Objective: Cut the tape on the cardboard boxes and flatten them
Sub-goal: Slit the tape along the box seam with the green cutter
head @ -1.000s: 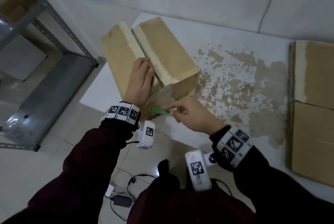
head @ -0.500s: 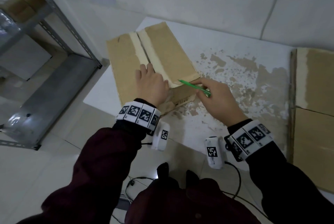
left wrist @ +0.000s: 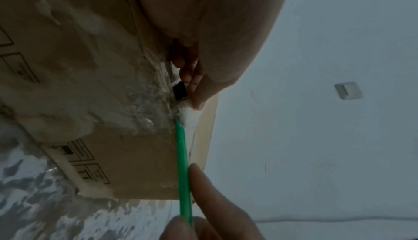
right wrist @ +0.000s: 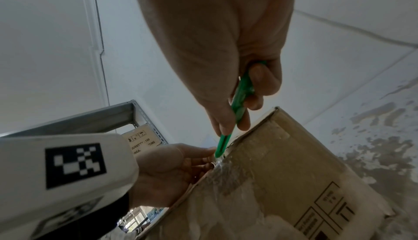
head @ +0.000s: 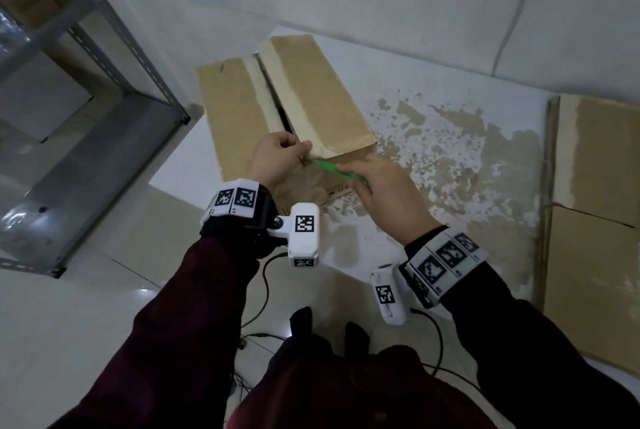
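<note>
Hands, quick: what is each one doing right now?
Left hand: pinches the tape at the cardboard box's near edge.
Right hand: grips the green cutter, tip at that tape.

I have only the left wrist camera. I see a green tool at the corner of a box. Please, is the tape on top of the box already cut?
Observer: Yes. In the head view the top flaps of the brown cardboard box are parted, with a dark gap between the two pale tape strips.
Operator: Which hand holds the tool?
Observer: The right hand grips the thin green plastic cutter.
Operator: Is any box finished?
Observer: Flattened brown cardboard lies to the right of the box.
</note>
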Demonstrator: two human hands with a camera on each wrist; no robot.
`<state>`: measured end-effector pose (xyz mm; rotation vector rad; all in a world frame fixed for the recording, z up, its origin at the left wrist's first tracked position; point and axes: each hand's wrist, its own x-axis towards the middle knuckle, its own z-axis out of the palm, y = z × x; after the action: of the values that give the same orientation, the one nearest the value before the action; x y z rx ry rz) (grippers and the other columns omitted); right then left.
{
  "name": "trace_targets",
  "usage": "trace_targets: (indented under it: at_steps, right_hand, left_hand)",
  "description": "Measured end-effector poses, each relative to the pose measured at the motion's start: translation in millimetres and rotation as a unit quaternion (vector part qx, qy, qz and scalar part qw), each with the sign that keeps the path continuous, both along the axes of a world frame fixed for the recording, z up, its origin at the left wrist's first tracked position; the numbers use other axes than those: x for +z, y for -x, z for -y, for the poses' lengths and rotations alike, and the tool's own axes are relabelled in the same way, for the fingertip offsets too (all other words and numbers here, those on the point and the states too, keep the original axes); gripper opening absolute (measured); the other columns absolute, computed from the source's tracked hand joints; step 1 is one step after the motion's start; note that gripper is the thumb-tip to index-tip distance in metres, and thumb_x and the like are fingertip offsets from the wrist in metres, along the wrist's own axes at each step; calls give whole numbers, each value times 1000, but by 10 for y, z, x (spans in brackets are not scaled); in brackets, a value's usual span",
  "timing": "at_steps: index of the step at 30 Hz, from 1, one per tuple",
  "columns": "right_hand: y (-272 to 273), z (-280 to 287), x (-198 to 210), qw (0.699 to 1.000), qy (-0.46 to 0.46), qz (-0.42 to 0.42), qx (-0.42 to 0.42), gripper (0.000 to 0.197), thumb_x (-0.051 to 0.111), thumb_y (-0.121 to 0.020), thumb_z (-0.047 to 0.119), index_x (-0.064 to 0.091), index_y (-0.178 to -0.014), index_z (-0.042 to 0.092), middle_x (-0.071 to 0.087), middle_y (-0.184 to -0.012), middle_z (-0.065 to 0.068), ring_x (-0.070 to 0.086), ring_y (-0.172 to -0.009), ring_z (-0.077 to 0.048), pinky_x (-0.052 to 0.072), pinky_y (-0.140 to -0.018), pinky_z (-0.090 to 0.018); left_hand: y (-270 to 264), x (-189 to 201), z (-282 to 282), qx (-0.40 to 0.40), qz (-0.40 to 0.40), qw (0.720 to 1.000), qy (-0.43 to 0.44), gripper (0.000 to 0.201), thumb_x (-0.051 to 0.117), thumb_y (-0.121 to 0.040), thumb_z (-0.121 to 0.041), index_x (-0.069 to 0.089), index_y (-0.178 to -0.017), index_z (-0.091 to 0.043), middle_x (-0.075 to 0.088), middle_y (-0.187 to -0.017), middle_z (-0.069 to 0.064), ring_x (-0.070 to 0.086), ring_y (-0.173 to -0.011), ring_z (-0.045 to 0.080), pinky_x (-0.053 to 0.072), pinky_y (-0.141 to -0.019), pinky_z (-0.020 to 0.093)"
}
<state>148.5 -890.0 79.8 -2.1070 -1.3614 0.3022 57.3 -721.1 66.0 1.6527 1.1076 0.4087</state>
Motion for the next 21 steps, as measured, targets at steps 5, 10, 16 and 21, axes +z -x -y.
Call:
trace_targets:
  at_steps: [5, 10, 16, 21]
  right_hand:
    - [87, -108, 6, 999, 19, 30, -12, 33, 51, -93, 9, 63, -121, 21, 60, -99, -8, 57, -89, -26, 48, -72, -37]
    - [166, -267, 14, 991, 71, 108, -36, 34, 43, -95, 9, 60, -122, 21, 55, -108, -7, 57, -93, -27, 42, -70, -32]
    - [3, -71, 84, 992, 64, 99, -50, 34, 47, -92, 6, 60, -120, 20, 59, -96, -6, 56, -81, -24, 38, -61, -29]
    - [-268, 462, -193, 986, -13, -96, -132, 26, 40, -97, 9, 61, -112, 12, 61, -70, -8, 41, -49, -16, 34, -47, -29]
  left_hand:
    - [0, -14, -2, -10, 26, 999, -18, 33, 66, -87, -17, 49, -59, -16, 47, -50, -6, 39, -39, -2, 32, -47, 13]
    - [1, 16, 13, -1, 45, 999, 14, 34, 66, -84, -31, 55, -52, -22, 49, -50, -9, 45, -55, 11, 39, -62, 27]
    - [-48, 76, 58, 26, 54, 998, -10, 31, 61, -87, -24, 50, -58, -21, 50, -57, -6, 45, -56, 9, 39, -65, 25]
    - [-71, -56, 140, 17, 1, 990, -143, 20, 58, -86, -32, 56, -77, -14, 61, -80, 5, 56, -77, 20, 44, -75, 34]
